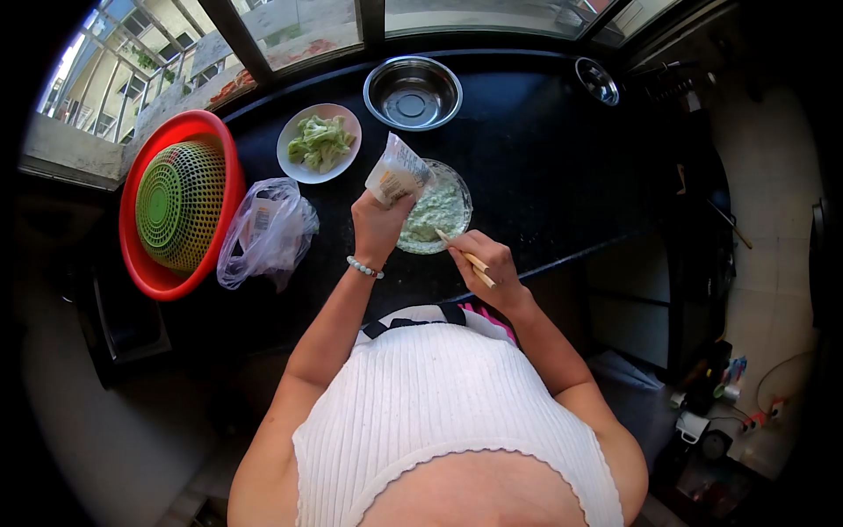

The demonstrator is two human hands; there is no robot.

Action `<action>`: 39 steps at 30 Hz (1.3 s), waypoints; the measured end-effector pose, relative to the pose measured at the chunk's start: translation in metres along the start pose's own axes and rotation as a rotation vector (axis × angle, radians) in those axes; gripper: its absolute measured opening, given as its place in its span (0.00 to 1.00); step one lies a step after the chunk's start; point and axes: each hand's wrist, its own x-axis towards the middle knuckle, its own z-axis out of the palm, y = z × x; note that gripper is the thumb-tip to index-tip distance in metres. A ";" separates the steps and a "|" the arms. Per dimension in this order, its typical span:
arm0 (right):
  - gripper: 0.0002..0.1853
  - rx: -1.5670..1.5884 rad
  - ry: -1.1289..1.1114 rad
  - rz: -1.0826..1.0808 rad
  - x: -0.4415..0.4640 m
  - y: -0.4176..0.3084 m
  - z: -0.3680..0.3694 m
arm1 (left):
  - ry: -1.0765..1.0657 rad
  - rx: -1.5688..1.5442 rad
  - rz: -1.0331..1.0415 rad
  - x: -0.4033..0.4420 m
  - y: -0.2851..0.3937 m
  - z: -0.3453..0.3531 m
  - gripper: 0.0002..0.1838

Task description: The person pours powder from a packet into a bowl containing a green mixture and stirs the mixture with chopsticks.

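Observation:
My left hand (379,224) is closed around a white printed packet (397,174), tilted over the left side of a clear glass bowl (465,195). In that bowl lies a pale green-and-white chopped mixture (439,211). My right hand (488,263), closed, grips a pair of wooden chopsticks (479,263), whose tips reach into the mixture near the bowl's front edge. Whether anything is coming out of the packet I cannot tell.
Behind the glass bowl stands a steel bowl (413,92). A white plate (290,158) of pale green vegetable pieces (322,143) sits to its left. Further left are a crumpled plastic bag (268,233), a red basin (132,211) and an upturned green colander (180,206). A small metal dish (597,81) is far right.

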 end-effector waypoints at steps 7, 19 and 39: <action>0.02 0.021 0.026 0.009 -0.004 0.003 -0.001 | -0.013 0.259 0.207 0.008 0.007 0.004 0.12; 0.02 0.027 0.037 -0.006 0.000 -0.004 -0.005 | -0.021 0.488 0.262 0.002 0.013 -0.014 0.09; 0.04 0.312 -0.028 0.331 0.030 0.011 0.006 | 0.050 0.124 -0.016 -0.007 -0.010 -0.024 0.12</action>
